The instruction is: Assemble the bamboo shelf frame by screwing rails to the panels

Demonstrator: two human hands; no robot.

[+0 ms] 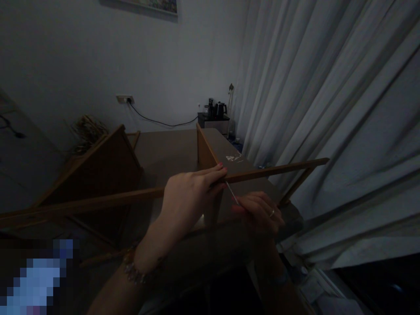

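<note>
My left hand (190,192) is closed around a long wooden rail (275,169) that runs across the view from lower left to right. The fingers wrap over its top edge near an upright wooden board (205,151). My right hand (260,212), with a ring on one finger, pinches a thin metal tool (232,193) whose tip points up at the underside of the rail, just right of my left fingers. The room is dim, so small details are hard to see.
A wooden table top (170,153) lies under the frame. A tilted wooden panel (101,170) stands at left. Grey curtains (328,109) hang at right. A small stand with a kettle (218,109) sits by the far wall, below a socket and cable (157,120).
</note>
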